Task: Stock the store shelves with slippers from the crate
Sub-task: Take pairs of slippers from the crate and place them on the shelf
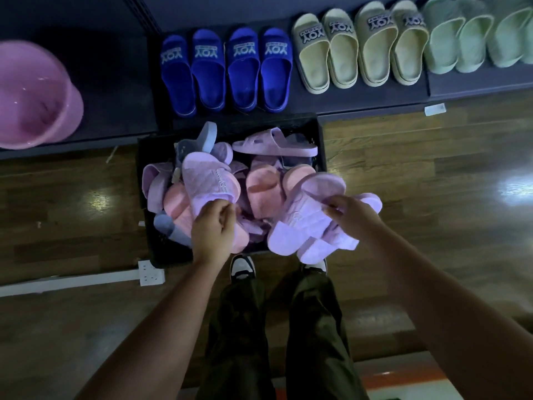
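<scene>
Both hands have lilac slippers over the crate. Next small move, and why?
Probably lift both clear and carry them to the shelf. The left hand holds one lilac slipper, the right hand holds more lilac slippers, all above the crate. The blue slippers have bare shelf to their left.

On the far shelf (375,102) stand four blue slippers (225,70), four beige slippers (357,44) and, at far right, at least four pale green slippers (473,39), cut by the frame edge. One pink basin (34,96) sits far left. The black crate (150,157) holds a jumble: roughly three salmon slippers (261,186), two grey-blue ones (202,140), several lilac. Each hand holds lilac slippers: one on the left (206,183), two on the right (300,220).
</scene>
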`<state>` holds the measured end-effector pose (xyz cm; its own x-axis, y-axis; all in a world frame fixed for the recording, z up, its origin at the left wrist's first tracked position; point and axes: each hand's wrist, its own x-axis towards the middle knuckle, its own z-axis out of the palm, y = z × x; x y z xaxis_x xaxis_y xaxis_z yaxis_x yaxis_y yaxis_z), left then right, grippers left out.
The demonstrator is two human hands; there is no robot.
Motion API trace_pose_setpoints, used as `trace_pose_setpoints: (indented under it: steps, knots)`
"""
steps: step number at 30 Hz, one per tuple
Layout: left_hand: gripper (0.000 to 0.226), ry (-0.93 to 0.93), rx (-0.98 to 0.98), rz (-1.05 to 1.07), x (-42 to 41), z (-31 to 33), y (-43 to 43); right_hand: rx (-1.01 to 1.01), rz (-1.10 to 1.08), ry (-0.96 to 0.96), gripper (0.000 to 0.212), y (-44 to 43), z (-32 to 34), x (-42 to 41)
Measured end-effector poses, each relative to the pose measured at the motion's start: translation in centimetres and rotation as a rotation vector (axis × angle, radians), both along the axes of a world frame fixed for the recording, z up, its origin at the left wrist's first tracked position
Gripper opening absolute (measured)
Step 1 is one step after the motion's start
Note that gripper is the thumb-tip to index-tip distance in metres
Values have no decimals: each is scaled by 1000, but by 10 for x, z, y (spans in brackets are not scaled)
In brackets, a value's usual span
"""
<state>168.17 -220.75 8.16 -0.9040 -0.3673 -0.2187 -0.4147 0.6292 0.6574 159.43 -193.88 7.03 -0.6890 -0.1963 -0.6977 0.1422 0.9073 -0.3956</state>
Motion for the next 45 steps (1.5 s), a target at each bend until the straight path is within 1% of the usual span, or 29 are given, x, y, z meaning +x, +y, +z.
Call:
trace_pose_setpoints:
  steps: [2,5,11,13,17,20,22,26,29,31,34,36,39,43,45]
  knots:
    - [12,-41,17,-48,-8,-5,22,13,44,7,30,27,6,-9]
    - [15,-128,17,-126,-21,-22,49,34,48,9,30,62,5,-21]
    - [33,-198,-135,-380,-50,-77,74,43,27,5,30,94,-21,-32]
    - [36,-244,-181,-431,-56,-91,81,34,11,11,28,97,-33,-32]
    - [35,-336,-281,-476,-69,-107,93,-10,-12,43,20,98,-46,-35]
    - [32,-397,-239,-432,-77,-108,95,-42,-23,39,18,97,-44,-38]
    - [28,-385,-223,-432,-77,-99,97,-47,-15,29,15,97,-34,-38]
    - [23,-248,-242,-446,-77,-51,96,-85,-87,30,15,101,11,-42]
    - [26,-152,-277,-421,-90,7,87,-84,-114,68,19,103,63,-52]
    - [26,-126,-259,-408,-99,50,78,-89,-112,93,21,101,102,-62]
    - [27,-87,-258,-361,-107,115,63,-112,-102,131,19,91,164,-77]
    - [33,-71,-301,-336,-115,158,52,-125,-96,177,19,80,207,-87]
    - [24,-31,-421,-372,-130,215,30,-127,-63,273,21,61,274,-103]
    - [22,63,-556,-378,-149,294,-1,-128,10,420,15,37,355,-126]
    - [21,126,-588,-368,-156,336,-15,-129,33,492,17,25,397,-137]
